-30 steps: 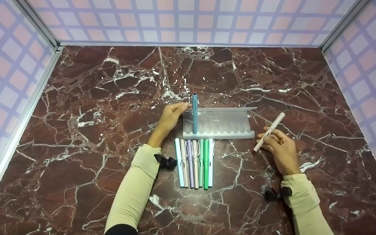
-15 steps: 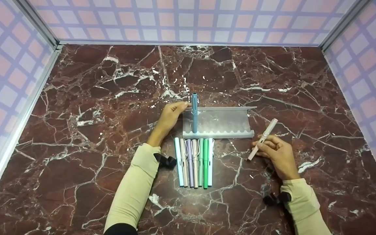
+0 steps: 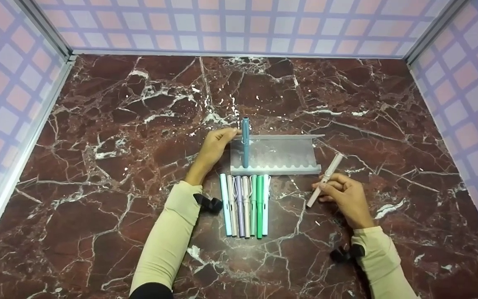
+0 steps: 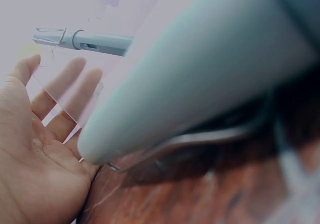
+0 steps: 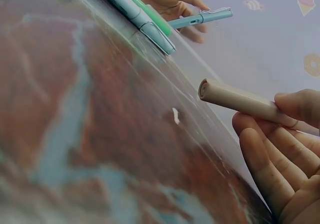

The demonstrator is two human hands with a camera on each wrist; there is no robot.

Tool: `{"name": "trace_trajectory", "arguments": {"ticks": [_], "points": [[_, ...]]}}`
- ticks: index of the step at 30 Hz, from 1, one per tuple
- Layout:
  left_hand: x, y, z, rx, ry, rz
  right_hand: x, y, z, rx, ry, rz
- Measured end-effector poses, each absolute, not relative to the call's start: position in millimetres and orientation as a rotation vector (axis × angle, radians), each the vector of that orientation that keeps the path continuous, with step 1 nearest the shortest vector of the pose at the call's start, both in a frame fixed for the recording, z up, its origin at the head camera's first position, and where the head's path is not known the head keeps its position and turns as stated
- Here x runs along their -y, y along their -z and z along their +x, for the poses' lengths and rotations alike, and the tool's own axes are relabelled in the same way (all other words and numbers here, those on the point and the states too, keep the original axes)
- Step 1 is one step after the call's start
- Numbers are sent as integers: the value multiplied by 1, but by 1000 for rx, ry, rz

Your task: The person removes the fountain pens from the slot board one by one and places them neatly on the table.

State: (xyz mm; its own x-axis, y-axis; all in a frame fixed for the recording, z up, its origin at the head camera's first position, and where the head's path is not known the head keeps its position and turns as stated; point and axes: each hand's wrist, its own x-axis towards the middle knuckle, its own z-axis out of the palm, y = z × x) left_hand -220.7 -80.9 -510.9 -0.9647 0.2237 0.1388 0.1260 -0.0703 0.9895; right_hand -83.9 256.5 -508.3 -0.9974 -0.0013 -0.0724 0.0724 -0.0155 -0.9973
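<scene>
My left hand grips the upper left edge of a clear pen stand; in the left wrist view its fingers show through the clear panel. A blue-grey pen stands in the stand's leftmost part, leaning on the panel. My right hand pinches a pale pinkish-beige pen between thumb and fingers, right of the stand and apart from it. This pen is tilted, its upper end pointing away to the right; in the right wrist view its near end shows.
In front of the stand lies a side-by-side row of several pens, among them a purple pen, a green pen and a light blue pen. The marbled table is bounded by checked panels at back and sides.
My right hand has moved left and slightly nearer the body with the beige pen, closer to the stand. My left hand keeps its place on the stand.
</scene>
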Motion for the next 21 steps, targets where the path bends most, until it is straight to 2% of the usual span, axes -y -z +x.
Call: {"name": "trace_trajectory", "arguments": {"ticks": [21], "points": [[81, 510, -220, -2099, -2219, 395, -224, 509, -81, -2391, 2030, 133]]}}
